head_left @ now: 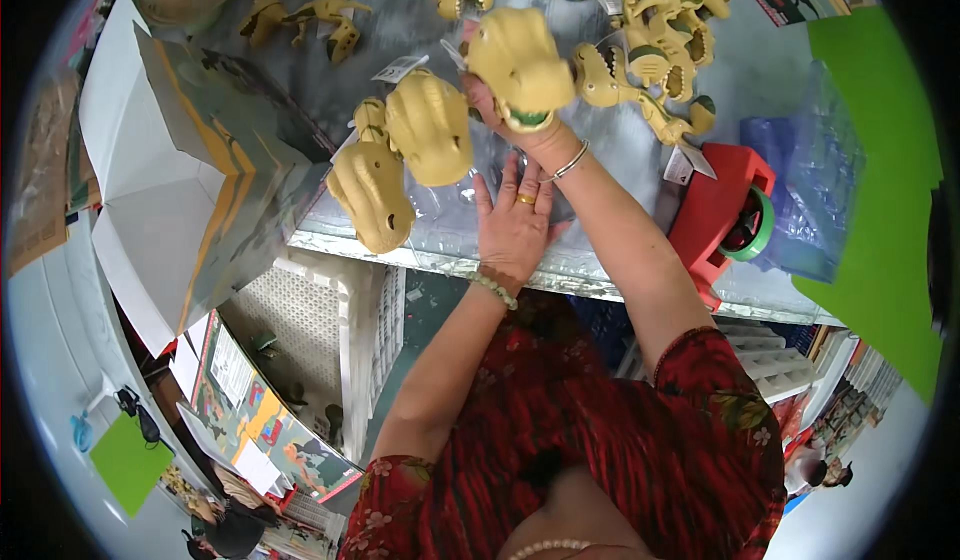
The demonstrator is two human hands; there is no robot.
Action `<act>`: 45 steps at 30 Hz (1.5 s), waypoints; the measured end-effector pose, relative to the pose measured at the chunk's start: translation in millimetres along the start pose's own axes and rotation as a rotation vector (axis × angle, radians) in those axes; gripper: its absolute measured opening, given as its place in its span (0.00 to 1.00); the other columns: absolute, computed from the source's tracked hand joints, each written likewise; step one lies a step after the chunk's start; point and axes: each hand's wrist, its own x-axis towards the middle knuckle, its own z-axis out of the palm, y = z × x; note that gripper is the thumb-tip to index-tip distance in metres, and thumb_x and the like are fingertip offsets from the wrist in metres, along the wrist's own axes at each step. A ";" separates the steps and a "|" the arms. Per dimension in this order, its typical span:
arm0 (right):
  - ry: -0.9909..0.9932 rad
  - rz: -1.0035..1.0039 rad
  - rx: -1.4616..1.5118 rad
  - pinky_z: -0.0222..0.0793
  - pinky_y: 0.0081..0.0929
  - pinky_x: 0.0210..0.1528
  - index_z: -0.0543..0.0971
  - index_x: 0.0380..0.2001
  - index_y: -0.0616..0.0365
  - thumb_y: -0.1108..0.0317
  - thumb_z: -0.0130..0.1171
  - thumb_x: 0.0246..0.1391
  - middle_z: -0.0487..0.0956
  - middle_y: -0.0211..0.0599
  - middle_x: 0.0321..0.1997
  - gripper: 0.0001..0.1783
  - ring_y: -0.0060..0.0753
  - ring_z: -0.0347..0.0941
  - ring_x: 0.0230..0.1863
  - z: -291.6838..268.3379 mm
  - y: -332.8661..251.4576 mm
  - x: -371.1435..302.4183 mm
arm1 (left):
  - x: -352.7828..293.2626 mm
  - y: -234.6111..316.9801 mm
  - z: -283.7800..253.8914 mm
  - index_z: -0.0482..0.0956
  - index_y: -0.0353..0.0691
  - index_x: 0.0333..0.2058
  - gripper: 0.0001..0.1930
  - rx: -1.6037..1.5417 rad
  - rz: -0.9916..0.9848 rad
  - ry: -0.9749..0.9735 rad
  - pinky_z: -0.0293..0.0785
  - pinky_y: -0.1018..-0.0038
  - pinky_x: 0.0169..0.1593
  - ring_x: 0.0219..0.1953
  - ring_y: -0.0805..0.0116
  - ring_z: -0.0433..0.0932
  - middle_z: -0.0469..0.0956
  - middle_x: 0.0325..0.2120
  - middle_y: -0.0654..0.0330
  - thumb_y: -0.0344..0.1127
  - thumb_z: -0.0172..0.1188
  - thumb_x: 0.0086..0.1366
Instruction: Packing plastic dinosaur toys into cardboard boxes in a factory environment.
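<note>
My right hand [545, 140], with a bangle at the wrist, is closed around a yellow toy dinosaur [520, 60] with a green-lined mouth; the toy hides most of its fingers. Just below, my left hand [515, 230] lies flat, fingers stretched out, on clear plastic film [440, 200] at the table's near edge. To its left, two more yellow dinosaur heads rest side by side: an upright one [428, 130] and one [370, 198] nearer the edge. Paper tags are attached to the toys.
More yellow dinosaurs [660, 40] lie piled at the back. A red tape dispenser [715, 220] with a green roll stands right, beside blue-tinted plastic bags [810, 180]. An opened printed carton [190, 180] stands left. Below the edge is a white crate [300, 310].
</note>
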 end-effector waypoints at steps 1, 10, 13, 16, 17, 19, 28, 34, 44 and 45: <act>-0.080 -0.044 -0.085 0.62 0.30 0.38 0.69 0.36 0.59 0.69 0.49 0.42 0.70 0.37 0.38 0.14 0.40 0.66 0.38 3.7 5.7 -5.8 | 0.2 0.5 0.4 0.54 0.42 0.52 0.35 0.013 0.001 -0.010 0.40 0.46 0.53 0.56 0.59 0.48 0.47 0.56 0.62 0.53 0.50 0.48; -0.090 0.276 0.440 0.60 0.26 0.42 0.66 0.39 0.62 0.72 0.52 0.38 0.67 0.39 0.44 0.20 0.37 0.63 0.44 -8.3 -13.6 -1.0 | -0.7 -0.7 9.5 0.55 0.46 0.52 0.37 0.049 -0.040 0.026 0.43 0.45 0.51 0.55 0.61 0.52 0.53 0.54 0.63 0.57 0.51 0.45; -0.196 0.016 -0.063 0.58 0.25 0.49 0.65 0.44 0.57 0.67 0.57 0.38 0.67 0.38 0.46 0.25 0.34 0.63 0.47 -15.0 -9.2 0.2 | -1.2 0.8 9.6 0.53 0.43 0.53 0.37 0.018 -0.037 -0.001 0.45 0.55 0.54 0.56 0.60 0.50 0.50 0.55 0.63 0.55 0.50 0.47; -0.228 -0.035 -0.058 0.61 0.24 0.46 0.66 0.42 0.58 0.65 0.58 0.36 0.68 0.39 0.43 0.25 0.37 0.66 0.44 -9.1 4.8 0.4 | 1.5 1.6 8.2 0.53 0.42 0.53 0.37 -0.006 -0.023 0.038 0.47 0.58 0.54 0.55 0.59 0.52 0.50 0.55 0.63 0.55 0.51 0.46; -0.242 -0.107 -0.046 0.61 0.24 0.45 0.66 0.41 0.58 0.64 0.58 0.36 0.69 0.40 0.42 0.25 0.39 0.66 0.43 -7.3 11.5 0.7 | 2.5 2.9 6.8 0.53 0.42 0.53 0.38 -0.018 -0.027 0.049 0.47 0.59 0.54 0.55 0.58 0.52 0.50 0.55 0.63 0.55 0.51 0.45; -0.276 -0.297 -0.186 0.62 0.28 0.45 0.67 0.40 0.58 0.62 0.58 0.34 0.69 0.41 0.41 0.26 0.42 0.65 0.42 -6.8 24.1 3.0 | 4.7 3.4 4.5 0.54 0.41 0.52 0.38 -0.037 -0.029 0.036 0.50 0.59 0.54 0.54 0.57 0.53 0.50 0.55 0.62 0.54 0.52 0.44; -0.641 -0.285 -0.585 0.59 0.34 0.43 0.70 0.37 0.59 0.63 0.47 0.45 0.67 0.38 0.45 0.16 0.40 0.62 0.44 -14.7 -9.4 37.1 | 1.0 -7.6 9.7 0.51 0.43 0.53 0.41 -0.066 -0.059 0.050 0.44 0.44 0.51 0.55 0.60 0.53 0.48 0.56 0.63 0.56 0.53 0.42; -0.100 -0.048 0.299 0.59 0.28 0.49 0.65 0.42 0.61 0.67 0.55 0.37 0.66 0.43 0.46 0.24 0.41 0.62 0.48 2.2 8.6 13.4 | 4.6 -3.6 7.8 0.52 0.46 0.53 0.39 -0.043 -0.046 -0.028 0.40 0.45 0.52 0.56 0.61 0.51 0.48 0.56 0.65 0.57 0.52 0.43; -0.268 0.466 0.705 0.61 0.28 0.47 0.66 0.40 0.62 0.66 0.56 0.35 0.68 0.42 0.43 0.24 0.41 0.64 0.46 -3.0 9.8 -2.0 | 11.9 4.6 9.6 0.57 0.46 0.51 0.35 0.006 -0.067 0.018 0.42 0.45 0.51 0.53 0.61 0.54 0.56 0.51 0.66 0.57 0.50 0.46; -0.320 0.441 0.606 0.60 0.27 0.47 0.66 0.40 0.61 0.65 0.57 0.35 0.69 0.41 0.42 0.25 0.40 0.64 0.46 -5.4 -2.0 10.9 | 9.9 1.1 4.9 0.57 0.46 0.51 0.35 0.023 -0.078 0.002 0.43 0.45 0.51 0.53 0.61 0.54 0.56 0.51 0.65 0.57 0.50 0.46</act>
